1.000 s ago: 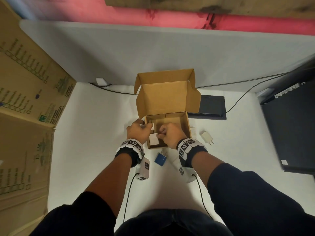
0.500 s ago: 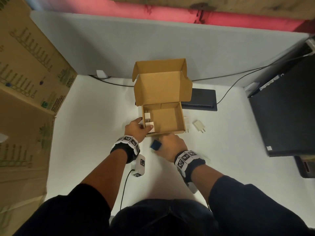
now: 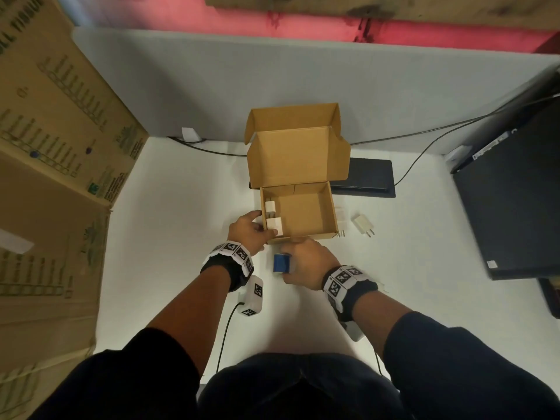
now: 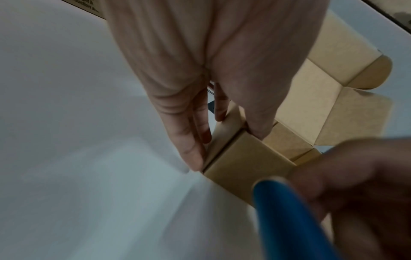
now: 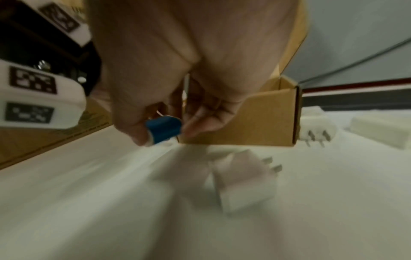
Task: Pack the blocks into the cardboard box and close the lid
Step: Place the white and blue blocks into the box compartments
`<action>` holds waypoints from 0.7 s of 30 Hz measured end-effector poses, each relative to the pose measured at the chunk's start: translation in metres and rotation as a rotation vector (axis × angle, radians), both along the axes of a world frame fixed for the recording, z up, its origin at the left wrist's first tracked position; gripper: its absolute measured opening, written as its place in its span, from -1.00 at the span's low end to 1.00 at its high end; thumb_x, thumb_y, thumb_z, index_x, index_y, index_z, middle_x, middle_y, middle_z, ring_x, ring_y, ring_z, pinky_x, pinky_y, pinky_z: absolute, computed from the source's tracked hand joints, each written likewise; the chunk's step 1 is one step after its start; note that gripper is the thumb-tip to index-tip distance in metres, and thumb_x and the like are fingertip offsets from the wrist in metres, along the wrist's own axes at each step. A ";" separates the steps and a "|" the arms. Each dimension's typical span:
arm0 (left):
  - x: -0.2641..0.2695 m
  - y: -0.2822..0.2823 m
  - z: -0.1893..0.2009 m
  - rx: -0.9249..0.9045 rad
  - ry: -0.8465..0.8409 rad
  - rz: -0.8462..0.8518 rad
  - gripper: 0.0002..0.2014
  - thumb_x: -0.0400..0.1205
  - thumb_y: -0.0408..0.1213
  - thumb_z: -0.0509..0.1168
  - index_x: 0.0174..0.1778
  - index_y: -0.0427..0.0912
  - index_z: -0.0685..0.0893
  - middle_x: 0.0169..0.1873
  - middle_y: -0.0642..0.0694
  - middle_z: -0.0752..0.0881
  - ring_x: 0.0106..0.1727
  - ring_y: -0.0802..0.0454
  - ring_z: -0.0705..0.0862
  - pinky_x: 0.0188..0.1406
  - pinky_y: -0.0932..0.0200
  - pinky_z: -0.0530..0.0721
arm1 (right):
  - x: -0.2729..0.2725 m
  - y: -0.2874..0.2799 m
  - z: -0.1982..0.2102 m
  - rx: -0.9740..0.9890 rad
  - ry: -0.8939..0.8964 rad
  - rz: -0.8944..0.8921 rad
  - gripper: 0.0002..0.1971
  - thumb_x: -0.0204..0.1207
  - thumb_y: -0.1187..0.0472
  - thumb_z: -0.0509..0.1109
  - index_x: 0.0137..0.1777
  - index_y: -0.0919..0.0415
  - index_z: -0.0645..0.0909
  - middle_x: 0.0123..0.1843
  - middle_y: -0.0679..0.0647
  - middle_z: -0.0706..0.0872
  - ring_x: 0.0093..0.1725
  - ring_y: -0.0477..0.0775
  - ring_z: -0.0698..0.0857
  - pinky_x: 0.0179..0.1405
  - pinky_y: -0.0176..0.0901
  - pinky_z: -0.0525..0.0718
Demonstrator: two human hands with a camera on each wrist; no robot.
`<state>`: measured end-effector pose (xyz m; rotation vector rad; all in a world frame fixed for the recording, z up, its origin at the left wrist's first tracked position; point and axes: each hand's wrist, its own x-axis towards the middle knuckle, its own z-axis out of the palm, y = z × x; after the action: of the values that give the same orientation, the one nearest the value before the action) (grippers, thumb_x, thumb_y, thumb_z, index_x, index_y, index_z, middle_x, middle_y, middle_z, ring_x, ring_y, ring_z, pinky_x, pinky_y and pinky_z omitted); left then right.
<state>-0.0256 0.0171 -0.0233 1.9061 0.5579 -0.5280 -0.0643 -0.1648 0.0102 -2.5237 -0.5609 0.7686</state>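
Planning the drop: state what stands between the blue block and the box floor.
The box's front wall, clearest in the right wrist view.

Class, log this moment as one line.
left hand: holds cardboard box | right hand: pinches blue block | boxed: two white blocks | lid: open

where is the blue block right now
In the head view, the blue block is pinched in the right hand, just outside the near wall of the cardboard box, right of the left hand holding that box's corner.
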 end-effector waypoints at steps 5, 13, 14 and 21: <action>0.013 -0.002 -0.003 0.073 -0.012 0.010 -0.28 0.48 -0.22 0.60 0.59 -0.01 0.55 -0.14 0.05 0.76 0.05 -0.13 0.83 0.03 -0.15 0.88 | 0.024 -0.013 0.022 0.174 -0.103 -0.052 -0.55 0.36 0.05 0.59 0.24 0.00 0.59 0.13 -0.05 0.59 0.02 0.04 0.63 -0.01 -0.02 0.66; 0.032 -0.006 -0.005 0.115 0.042 0.005 -0.16 0.47 -0.13 0.65 0.66 -0.03 0.45 0.15 -0.15 0.83 0.15 -0.17 0.81 0.09 -0.18 0.87 | 0.089 -0.004 0.013 -0.061 -0.076 -0.173 -0.66 0.41 0.32 0.55 0.18 0.12 0.65 0.07 0.06 0.61 0.01 0.15 0.64 -0.14 -0.11 0.53; 0.034 -0.006 -0.005 0.113 0.058 -0.006 -0.16 0.46 -0.15 0.65 0.66 -0.02 0.45 0.15 -0.15 0.83 0.15 -0.18 0.81 0.06 -0.19 0.87 | 0.095 -0.002 0.009 -0.113 -0.053 -0.158 -0.69 0.43 0.34 0.53 0.15 0.13 0.65 0.09 0.10 0.64 0.01 0.16 0.66 -0.16 -0.12 0.52; 0.039 -0.011 -0.004 0.176 0.056 -0.069 -0.43 0.33 -0.02 0.68 0.22 0.03 0.67 0.02 -0.03 0.82 -0.10 -0.03 0.77 -0.14 0.10 0.80 | 0.105 0.013 -0.015 -0.252 0.088 -0.111 -0.77 0.46 0.34 0.53 0.10 0.21 0.67 0.10 0.17 0.69 -0.01 0.17 0.66 -0.11 -0.12 0.61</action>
<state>0.0138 0.0058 -0.0272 2.0884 0.5932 -0.5950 0.0403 -0.1514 -0.0053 -2.7059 -0.3076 0.9550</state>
